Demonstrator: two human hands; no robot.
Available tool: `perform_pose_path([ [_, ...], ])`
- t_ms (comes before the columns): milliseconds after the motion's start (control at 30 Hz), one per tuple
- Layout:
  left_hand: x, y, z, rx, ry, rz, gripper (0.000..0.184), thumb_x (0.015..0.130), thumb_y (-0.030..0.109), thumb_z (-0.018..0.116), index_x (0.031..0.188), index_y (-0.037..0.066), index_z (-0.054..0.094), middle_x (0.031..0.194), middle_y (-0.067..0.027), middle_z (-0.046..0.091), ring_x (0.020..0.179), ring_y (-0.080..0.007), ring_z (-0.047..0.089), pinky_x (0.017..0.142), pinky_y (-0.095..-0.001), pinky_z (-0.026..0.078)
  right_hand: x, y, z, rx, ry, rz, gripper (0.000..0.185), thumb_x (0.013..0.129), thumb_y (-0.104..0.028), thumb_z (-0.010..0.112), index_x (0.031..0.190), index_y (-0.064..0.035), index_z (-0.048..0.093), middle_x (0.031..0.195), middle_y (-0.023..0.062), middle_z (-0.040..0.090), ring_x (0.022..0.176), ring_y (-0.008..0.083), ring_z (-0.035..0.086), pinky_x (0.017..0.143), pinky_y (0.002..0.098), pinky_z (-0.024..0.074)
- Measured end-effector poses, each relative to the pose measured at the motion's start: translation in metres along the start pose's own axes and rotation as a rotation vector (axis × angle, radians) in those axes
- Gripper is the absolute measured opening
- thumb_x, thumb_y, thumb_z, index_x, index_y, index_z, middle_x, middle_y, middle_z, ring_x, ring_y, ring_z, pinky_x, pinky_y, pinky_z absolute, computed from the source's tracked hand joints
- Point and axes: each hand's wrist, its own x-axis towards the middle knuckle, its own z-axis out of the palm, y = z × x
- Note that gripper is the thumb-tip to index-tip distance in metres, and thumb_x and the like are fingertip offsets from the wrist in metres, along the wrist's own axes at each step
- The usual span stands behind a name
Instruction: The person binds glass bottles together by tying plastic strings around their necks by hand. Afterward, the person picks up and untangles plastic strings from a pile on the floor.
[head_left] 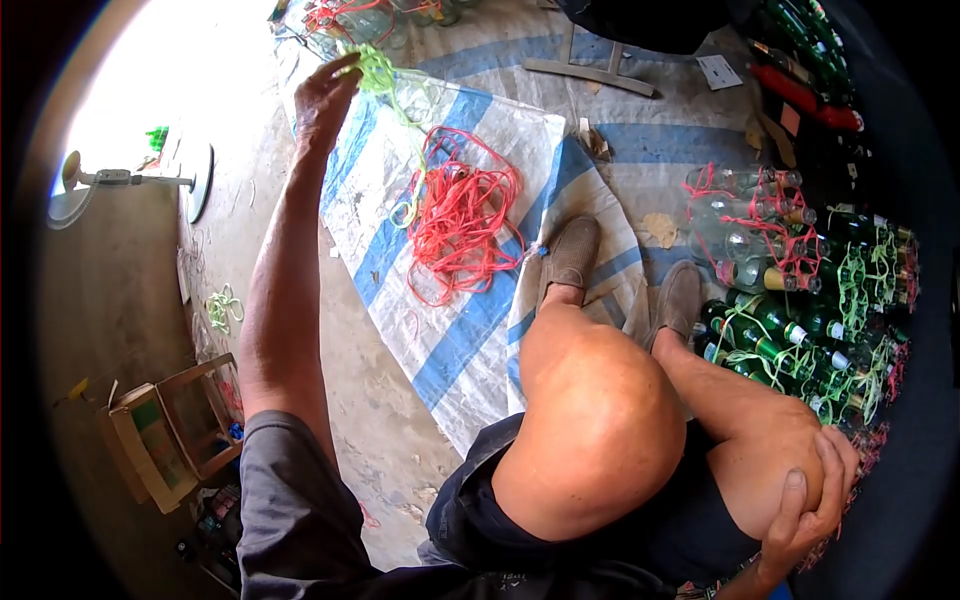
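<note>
My left hand [325, 100] reaches out to the upper left, its fingers curled at a loose bunch of light green plastic string [376, 72]. A strand of that string trails down to a tangled heap of red plastic string [462, 225] on the blue-and-white striped tarp [465, 345]. Just where the fingertips close on the green bunch is hard to see. My right hand [812, 495] lies on my right knee with the fingers apart, holding nothing.
Clear bottles tied with red string [755, 225] and green bottles tied with green string [770, 335] lie at the right. More clear bottles [365, 28] are at the top. A metal stand foot [590, 76] rests on the tarp. At left are a fan [120, 178] and a wooden frame [195, 415].
</note>
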Motion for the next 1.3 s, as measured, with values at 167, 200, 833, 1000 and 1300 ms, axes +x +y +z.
perform_pose_path([
  [167,0.011,-0.019,0.020,0.130,0.011,0.356,0.038,0.091,0.012,0.079,0.129,0.007,0.077,0.135,-0.0127,0.072,0.105,-0.0202,0.074,0.096,-0.0318,0.058,0.000,0.002,0.001,-0.012,0.005,-0.009,0.048,0.091,-0.021,0.061,0.127,0.0095,0.066,0.133,0.0265,0.063,0.126,0.0428,0.061,0.114,0.0526,0.0441],
  [200,0.011,-0.038,0.023,0.535,0.077,0.546,0.046,0.088,0.012,0.080,0.133,0.005,0.074,0.139,-0.0195,0.069,0.112,-0.0272,0.073,0.101,-0.0366,0.057,0.000,0.003,0.001,-0.015,0.007,-0.012,0.048,0.091,-0.022,0.061,0.127,0.0094,0.066,0.133,0.0267,0.063,0.126,0.0429,0.061,0.114,0.0527,0.0442],
  [833,-0.223,-0.079,0.166,0.598,-0.223,0.028,0.028,0.089,0.016,0.071,0.117,0.015,0.073,0.127,-0.0107,0.065,0.108,-0.0370,0.071,0.086,-0.0518,0.059,0.002,0.003,0.002,-0.073,0.006,-0.021,0.049,0.091,-0.025,0.060,0.126,0.0093,0.067,0.131,0.0280,0.065,0.124,0.0440,0.062,0.111,0.0543,0.0459],
  [1000,-0.219,-0.099,0.186,0.566,-0.312,0.113,0.023,0.094,0.019,0.065,0.113,0.013,0.076,0.139,-0.0135,0.063,0.109,-0.0371,0.072,0.088,-0.0491,0.060,0.001,0.004,-0.001,-0.055,-0.026,-0.016,0.046,0.094,-0.019,0.057,0.128,0.0097,0.067,0.138,0.0265,0.063,0.132,0.0410,0.058,0.120,0.0509,0.0389],
  [1300,-0.185,-0.100,0.208,0.691,-0.407,0.110,0.032,0.094,0.010,0.058,0.120,0.007,0.077,0.156,-0.0129,0.055,0.116,-0.0354,0.072,0.096,-0.0460,0.060,0.005,-0.005,0.001,-0.075,-0.025,0.065,0.050,0.093,-0.023,0.056,0.128,0.0108,0.066,0.138,0.0283,0.062,0.133,0.0426,0.057,0.120,0.0516,0.0377],
])
